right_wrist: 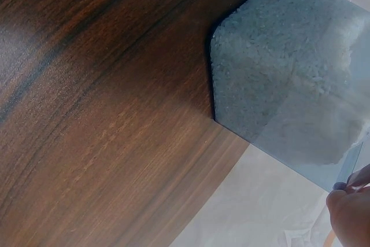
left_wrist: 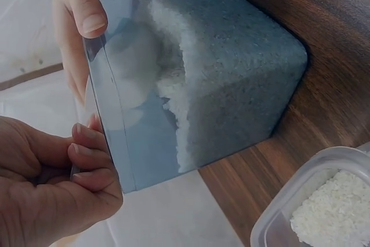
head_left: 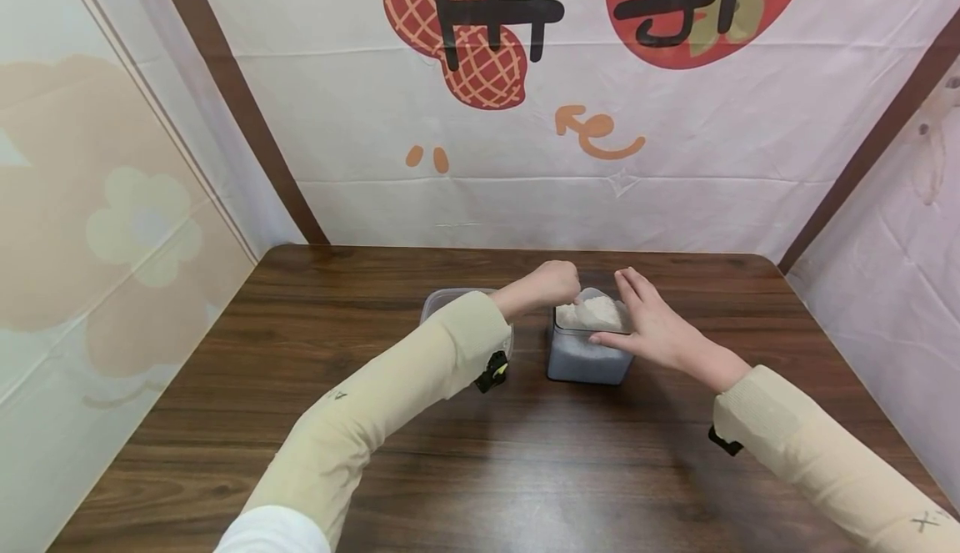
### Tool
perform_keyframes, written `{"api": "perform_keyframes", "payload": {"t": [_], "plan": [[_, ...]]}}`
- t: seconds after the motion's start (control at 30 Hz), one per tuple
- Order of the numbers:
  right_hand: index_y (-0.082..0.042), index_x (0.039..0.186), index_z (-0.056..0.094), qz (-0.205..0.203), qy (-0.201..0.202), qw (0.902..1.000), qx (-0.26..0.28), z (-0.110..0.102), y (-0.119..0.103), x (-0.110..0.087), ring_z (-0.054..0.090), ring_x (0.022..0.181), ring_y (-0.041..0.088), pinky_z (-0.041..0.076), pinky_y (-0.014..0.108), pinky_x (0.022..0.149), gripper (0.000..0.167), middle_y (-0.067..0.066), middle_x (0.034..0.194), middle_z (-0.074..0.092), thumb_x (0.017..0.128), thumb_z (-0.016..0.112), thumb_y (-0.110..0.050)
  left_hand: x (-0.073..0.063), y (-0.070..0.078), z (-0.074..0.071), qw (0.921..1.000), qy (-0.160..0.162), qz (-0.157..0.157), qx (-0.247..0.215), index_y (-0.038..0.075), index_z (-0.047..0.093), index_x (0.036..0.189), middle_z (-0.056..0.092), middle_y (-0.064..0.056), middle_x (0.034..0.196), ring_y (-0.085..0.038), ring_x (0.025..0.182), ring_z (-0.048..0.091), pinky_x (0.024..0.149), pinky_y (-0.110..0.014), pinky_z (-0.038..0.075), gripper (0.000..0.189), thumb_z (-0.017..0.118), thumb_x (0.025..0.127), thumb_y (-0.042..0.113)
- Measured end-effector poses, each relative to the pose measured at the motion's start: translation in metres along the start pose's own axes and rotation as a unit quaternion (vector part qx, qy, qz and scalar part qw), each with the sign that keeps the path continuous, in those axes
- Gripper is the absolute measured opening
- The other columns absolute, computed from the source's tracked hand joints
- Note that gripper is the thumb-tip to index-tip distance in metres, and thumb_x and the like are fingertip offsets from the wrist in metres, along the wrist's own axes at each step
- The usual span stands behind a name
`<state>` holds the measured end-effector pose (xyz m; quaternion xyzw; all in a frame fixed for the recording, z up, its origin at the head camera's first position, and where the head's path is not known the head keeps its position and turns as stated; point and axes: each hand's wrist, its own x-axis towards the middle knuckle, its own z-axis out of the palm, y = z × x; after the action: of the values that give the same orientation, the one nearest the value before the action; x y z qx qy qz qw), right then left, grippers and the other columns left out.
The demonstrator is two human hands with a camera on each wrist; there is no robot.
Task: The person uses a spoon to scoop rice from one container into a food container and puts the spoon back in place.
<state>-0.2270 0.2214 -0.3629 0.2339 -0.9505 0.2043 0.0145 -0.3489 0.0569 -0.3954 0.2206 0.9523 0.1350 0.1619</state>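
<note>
A tall see-through bluish container (head_left: 588, 359) of white rice stands on the table, its rice sloping inside. At its rim, my left hand (head_left: 551, 284) has its fingers curled round what looks like the handle of a white scoop; the rounded scoop (left_wrist: 134, 65) shows through the container's wall in the left wrist view. The handle is mostly hidden by the fingers. My right hand (head_left: 663, 328) holds the container at its rim, thumb on the near side and fingers extended along the far right. Only part of a hand (right_wrist: 351, 209) shows at the rim in the right wrist view.
Left of the rice container stands a low clear plastic box (head_left: 442, 294), partly hidden under my left forearm. White rice (left_wrist: 335, 209) lies in it. The brown wooden table (head_left: 555, 470) ends at a printed fabric wall (head_left: 517, 211) behind.
</note>
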Motion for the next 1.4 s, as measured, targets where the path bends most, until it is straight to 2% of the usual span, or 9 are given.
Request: {"api": "perform_keyframes", "payload": {"t": [0.07,0.27,0.5,0.57,0.67,0.9,1.0,1.27,1.4], "plan": [[0.007,0.141,0.014,0.001,-0.002,1.0000,0.000,0.000,0.000,0.000,0.009,0.136,0.035,0.021,0.050,0.104,0.106,0.024,0.147,0.010,0.074,0.063,-0.059,-0.001,0.001,-0.003,0.9995,-0.023,-0.019,0.003,0.018,0.068,0.092,0.061,0.006,0.093,-0.008,0.071,0.053,0.066,-0.022,0.044,0.019,0.050,0.090,0.014],[0.007,0.141,0.013,0.006,-0.006,1.0000,0.000,0.001,0.001,0.000,0.008,0.136,0.035,0.021,0.050,0.104,0.106,0.023,0.148,0.008,0.075,0.062,-0.059,0.094,-0.052,0.054,1.0000,-0.001,-0.002,0.009,0.028,0.068,0.080,0.063,0.010,0.084,-0.008,0.071,0.057,0.066,-0.027,0.046,0.017,0.054,0.089,0.027],[0.007,0.141,0.013,0.003,-0.005,1.0000,-0.002,0.002,0.002,0.000,0.008,0.136,0.034,0.021,0.050,0.104,0.106,0.023,0.148,0.008,0.075,0.061,-0.060,0.111,-0.069,0.066,0.9996,0.014,0.022,-0.007,0.032,0.066,0.069,0.061,0.014,0.071,-0.006,0.065,0.056,0.067,-0.025,0.045,0.018,0.057,0.085,0.033],[0.007,0.141,0.013,0.003,-0.005,1.0000,-0.002,0.002,0.002,0.000,0.008,0.136,0.034,0.021,0.050,0.104,0.106,0.023,0.148,0.008,0.075,0.061,-0.060,0.135,-0.083,0.080,0.9993,0.017,0.034,-0.002,0.034,0.066,0.069,0.061,0.014,0.069,-0.007,0.063,0.057,0.065,-0.026,0.046,0.018,0.058,0.084,0.035],[0.007,0.141,0.013,0.003,-0.005,1.0000,-0.002,0.002,0.002,0.000,0.008,0.136,0.034,0.021,0.050,0.104,0.107,0.023,0.148,0.008,0.075,0.061,-0.060,0.111,-0.074,0.067,0.9991,0.016,0.036,-0.017,0.031,0.067,0.070,0.061,0.012,0.070,-0.009,0.064,0.056,0.064,-0.026,0.045,0.020,0.056,0.086,0.031],[0.007,0.142,0.013,0.004,-0.007,1.0000,0.001,0.002,0.001,0.000,0.008,0.136,0.034,0.021,0.049,0.104,0.107,0.023,0.148,0.008,0.075,0.061,-0.061,-0.020,-0.010,-0.004,0.9978,0.005,0.005,-0.066,0.015,0.070,0.086,0.063,0.002,0.082,-0.013,0.074,0.055,0.069,-0.027,0.044,0.019,0.052,0.088,0.020],[0.007,0.142,0.012,0.004,-0.007,1.0000,-0.001,0.002,0.000,0.000,0.008,0.136,0.034,0.021,0.049,0.104,0.107,0.023,0.148,0.008,0.075,0.061,-0.061,-0.044,0.001,-0.018,0.9964,-0.002,0.001,-0.084,0.012,0.070,0.089,0.063,0.000,0.084,-0.014,0.075,0.054,0.071,-0.026,0.044,0.018,0.054,0.088,0.019],[0.008,0.141,0.013,0.005,-0.007,1.0000,-0.002,0.001,0.000,0.000,0.008,0.136,0.035,0.021,0.050,0.104,0.107,0.024,0.147,0.009,0.075,0.061,-0.060,-0.006,-0.024,0.006,0.9965,0.036,0.007,-0.075,0.012,0.068,0.081,0.061,0.002,0.071,-0.013,0.064,0.051,0.062,-0.025,0.041,0.019,0.050,0.086,0.016],[0.008,0.141,0.013,0.005,-0.007,1.0000,-0.002,0.001,0.001,0.000,0.008,0.136,0.035,0.020,0.050,0.104,0.107,0.024,0.147,0.009,0.075,0.062,-0.060,-0.011,-0.025,0.005,0.9955,0.033,0.013,-0.088,0.014,0.065,0.074,0.058,0.002,0.069,-0.014,0.061,0.048,0.061,-0.025,0.038,0.019,0.051,0.086,0.018]]}}
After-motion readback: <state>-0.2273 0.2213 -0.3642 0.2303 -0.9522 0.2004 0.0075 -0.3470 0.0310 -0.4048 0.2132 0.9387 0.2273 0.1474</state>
